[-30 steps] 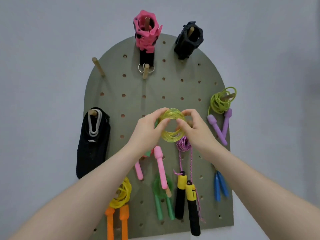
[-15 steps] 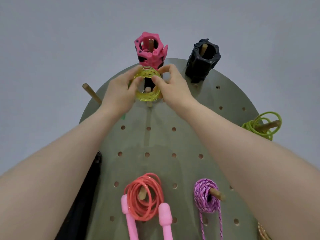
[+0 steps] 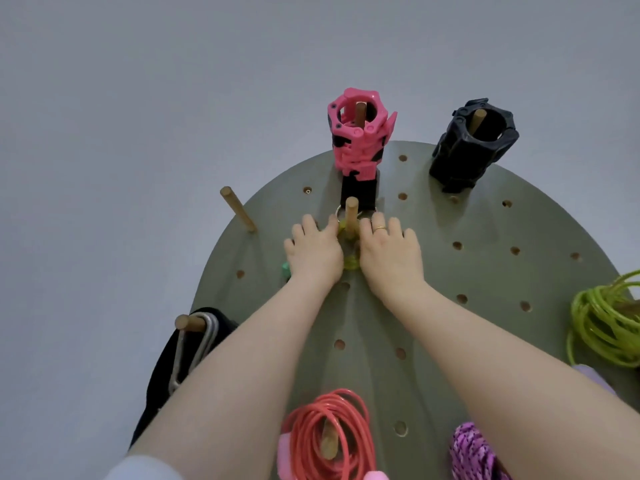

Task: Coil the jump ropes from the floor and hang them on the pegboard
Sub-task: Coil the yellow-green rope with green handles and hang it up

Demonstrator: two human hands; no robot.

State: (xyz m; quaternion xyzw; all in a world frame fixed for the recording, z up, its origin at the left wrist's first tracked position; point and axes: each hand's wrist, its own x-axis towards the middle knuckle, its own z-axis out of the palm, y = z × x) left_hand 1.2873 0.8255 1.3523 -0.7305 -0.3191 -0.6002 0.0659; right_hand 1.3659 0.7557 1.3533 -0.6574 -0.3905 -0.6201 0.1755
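Note:
A translucent yellow jump rope coil (image 3: 352,263) sits around a wooden peg (image 3: 351,211) near the top of the grey-green pegboard (image 3: 485,271). My left hand (image 3: 313,251) and my right hand (image 3: 389,251) hold the coil from either side of the peg, close against the board, and hide most of it. A green handle end (image 3: 286,270) peeks out beside my left hand.
A pink clamp (image 3: 356,133) and a black clamp (image 3: 471,143) sit on the top pegs. A bare peg (image 3: 239,211) sticks out at the left, and a black strap (image 3: 194,344) hangs below it. Red (image 3: 332,434), purple (image 3: 474,452) and lime (image 3: 606,323) rope coils hang on the lower pegs.
Both hands carried the yellow coil up from mid-board to the peg under the pink clamp and pushed it down over the peg. The view moved closer and higher.

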